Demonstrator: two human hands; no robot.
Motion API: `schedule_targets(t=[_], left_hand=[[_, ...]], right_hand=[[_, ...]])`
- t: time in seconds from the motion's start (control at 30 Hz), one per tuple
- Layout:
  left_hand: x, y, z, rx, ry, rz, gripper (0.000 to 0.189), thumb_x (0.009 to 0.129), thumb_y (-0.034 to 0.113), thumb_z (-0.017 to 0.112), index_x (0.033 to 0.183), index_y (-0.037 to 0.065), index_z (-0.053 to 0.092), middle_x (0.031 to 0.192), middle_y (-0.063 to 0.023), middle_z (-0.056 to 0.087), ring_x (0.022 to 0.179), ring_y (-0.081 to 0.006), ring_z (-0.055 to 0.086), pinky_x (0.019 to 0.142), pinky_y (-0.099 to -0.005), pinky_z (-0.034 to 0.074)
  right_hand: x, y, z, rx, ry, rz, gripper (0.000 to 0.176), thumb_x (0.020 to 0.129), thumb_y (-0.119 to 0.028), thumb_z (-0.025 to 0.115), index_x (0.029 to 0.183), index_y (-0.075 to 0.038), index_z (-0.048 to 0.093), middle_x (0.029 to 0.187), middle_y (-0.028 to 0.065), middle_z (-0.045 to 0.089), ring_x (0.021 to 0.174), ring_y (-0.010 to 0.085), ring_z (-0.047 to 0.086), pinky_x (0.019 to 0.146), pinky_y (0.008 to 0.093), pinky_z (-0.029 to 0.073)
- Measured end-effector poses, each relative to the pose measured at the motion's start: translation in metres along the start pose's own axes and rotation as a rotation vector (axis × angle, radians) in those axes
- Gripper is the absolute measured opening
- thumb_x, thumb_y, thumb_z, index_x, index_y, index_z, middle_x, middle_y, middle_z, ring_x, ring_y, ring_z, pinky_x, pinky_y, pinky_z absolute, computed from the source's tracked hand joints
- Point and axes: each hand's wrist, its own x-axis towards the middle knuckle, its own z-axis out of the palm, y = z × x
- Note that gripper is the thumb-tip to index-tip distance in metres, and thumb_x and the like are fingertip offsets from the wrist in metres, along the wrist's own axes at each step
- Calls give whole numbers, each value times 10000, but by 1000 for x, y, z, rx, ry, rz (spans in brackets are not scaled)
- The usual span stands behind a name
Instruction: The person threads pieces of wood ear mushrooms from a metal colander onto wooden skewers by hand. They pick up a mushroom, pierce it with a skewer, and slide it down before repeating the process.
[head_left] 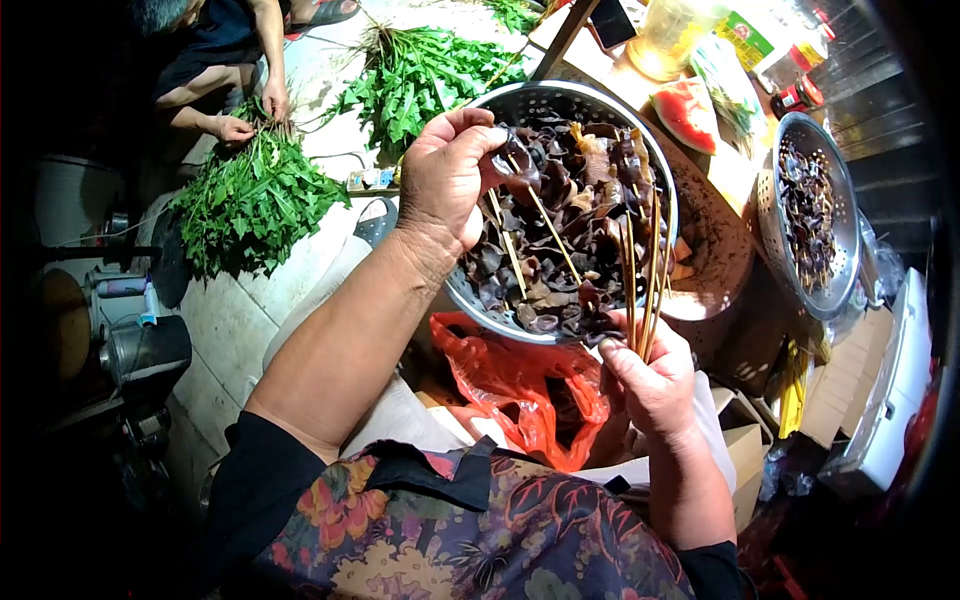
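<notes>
In the head view, the left hand (440, 185) is pinching a dark fungus piece (520, 178), fingers nearly closed, above the metal colander (590, 103). The right hand (655, 385) is clenching several thin skewers (630, 270). A point is perhaps sitting near the left fingertips, though glare is obscuring it; slipping could be causing a prick, pulling could be causing tearing.

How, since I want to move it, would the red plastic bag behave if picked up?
The red plastic bag looks thin and crumpled, so it would probably flop. The film itself should be light, but what it may hold is mostly hidden. It gapes, so tipping might spill any contents.
</notes>
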Motion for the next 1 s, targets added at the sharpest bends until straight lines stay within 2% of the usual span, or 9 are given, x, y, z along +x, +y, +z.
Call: schedule_targets(t=[0.17,0.3,0.4,0.63,0.77,0.9,1.0], left_hand=[[1,-2,-4,-20,10,-16,154,807,-1,521,956,37,535,789,-62,569,689,-179,610,587,-365,575],[6,-2,-14,-70,25,-151,133,801,41,520,928,34,560,764,-77,586,674,-211,609,582,-380,557],[5,4,-17,-173,-5,-359,133,793,85,537,911,46,586,754,-102,628,686,-247,624,679,-424,532],[2,8,-12,-202,-82,-420,168,845,86,534,992,22,584,864,-110,640,786,-238,633,780,-418,521],[-2,3,-11,-214,-180,-415,193,870,132,555,1027,26,591,931,-103,639,853,-216,623,830,-403,506],[-8,-5,-6,-195,-274,-469,189,889,139,535,1042,42,588,943,-73,643,866,-177,626,820,-344,515],[-25,-15,4,-144,-209,-540,174,895,135,524,1031,44,584,948,-62,633,840,-181,633,781,-323,526]], right_hand=[[-1,-1,0,-18,-11,-5,229,831,-31,562,1056,-5,526,657,2,549,478,50,492,409,185,380],[-1,1,-1,-82,0,-15,229,828,-19,554,1056,-11,530,641,1,548,460,47,483,403,182,373],[-1,2,-1,-85,3,-6,230,828,-13,550,1057,-11,528,624,6,545,450,48,478,400,181,367],[1,7,-4,-55,18,-41,235,829,-11,549,1061,-4,513,611,22,545,447,62,482,406,197,376],[3,8,-3,-31,32,-69,244,814,-21,564,1048,25,510,639,36,540,412,86,475,378,201,384],[5,6,-3,-29,48,-57,234,827,-33,565,1050,14,510,644,27,543,433,74,476,393,202,383],[8,5,-5,-38,42,-40,216,842,-36,559,1049,3,509,644,19,545,463,68,494,413,202,389]])
